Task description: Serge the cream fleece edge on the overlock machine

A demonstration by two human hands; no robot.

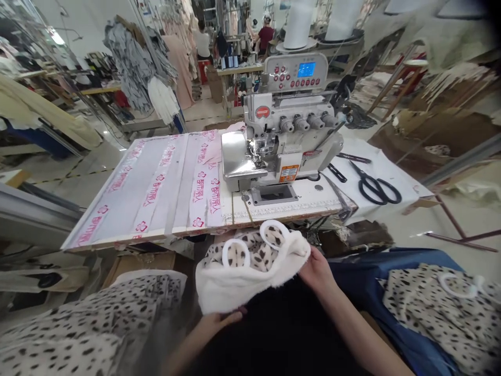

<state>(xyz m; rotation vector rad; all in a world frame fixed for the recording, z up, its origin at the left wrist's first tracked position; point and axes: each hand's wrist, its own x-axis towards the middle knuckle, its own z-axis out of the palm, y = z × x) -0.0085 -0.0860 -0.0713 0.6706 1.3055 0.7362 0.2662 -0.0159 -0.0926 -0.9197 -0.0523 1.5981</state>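
Observation:
A small white fleece piece [235, 284] with black-spotted lining and two round white ears lies on my lap below the table edge. My left hand [219, 321] grips its lower edge, fingers curled under the fabric. My right hand [317, 269] holds its right edge, fingers tucked into the fleece. In front of me stands a white overlock sewing machine [285, 136] on the table [156, 193], a little beyond both hands.
Black scissors [376, 185] lie on the table right of the machine. Spotted fabric is piled at lower left [78, 329] and on blue cloth at lower right [442, 318]. Garments hang on racks behind [136, 62]. People work far back [266, 34].

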